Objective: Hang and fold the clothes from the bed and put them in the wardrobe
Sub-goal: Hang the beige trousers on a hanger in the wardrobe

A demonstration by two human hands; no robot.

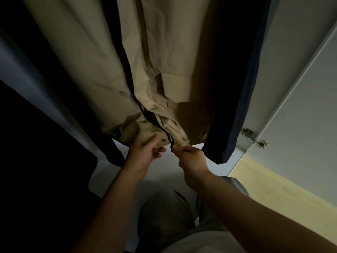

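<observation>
Obs.: the beige jacket (164,52) hangs inside the wardrobe. Its top and hanger are out of frame, so how it is hung cannot be checked. It sits between a dark garment (76,88) on the left and a navy garment (235,106) on the right, touching or nearly touching both.

Left hand (144,154): grips the bottom hem just left of the zip (160,126), beside a metal snap (163,140). The thumb lies on the outer face of the cloth and the fingers (160,152) are curled under it. Likely purpose: hold the hem taut and steady so that the zip end does not swing.

Right hand (191,157): the fingertips are closed in a small pinch on the dark zip pull (172,144) at the very bottom of the front opening. Whether the two zip halves are engaged is too dark to tell.

Judgement: the jacket is placed, and this step is tidying its front, by starting the zip or straightening the lower edge, so that it hangs flat among its neighbours.

Also noted: a pocket flap (175,86) higher up the right panel; the open wardrobe door (300,79) with its hinge (253,137) at right; pale wooden floor (273,183) below. The bed is not in view, so the remaining clothes cannot be counted.

Risk: pulling hard on the zip could drag the jacket off its hanger.
</observation>
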